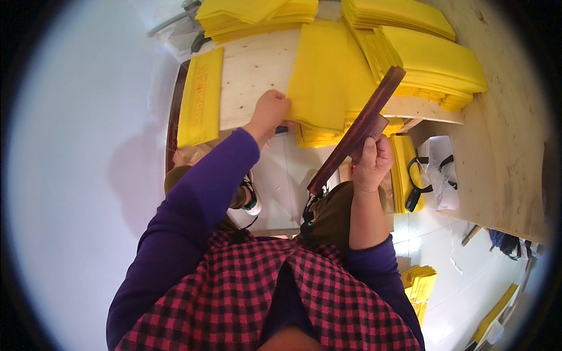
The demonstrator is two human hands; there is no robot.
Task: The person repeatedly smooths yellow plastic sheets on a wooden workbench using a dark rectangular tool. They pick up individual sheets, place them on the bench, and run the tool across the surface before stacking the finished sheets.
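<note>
My left hand is closed at the left edge of a yellow paper sheet, its fingers pinching the edge near the front of the wooden table. My right hand grips a dark reddish-brown wooden bar by the small block on its side. The bar slants from the lower left up to the right, over the right part of the yellow paper. At the table's left end lies a yellow paper strip with faint red marks, apart from my hands.
Several thick yellow paper stacks cover the back and right of the table, beside a tall plywood panel. Below on the right are another yellow bundle, a black strap-like item and a white box. A pale wall borders the left.
</note>
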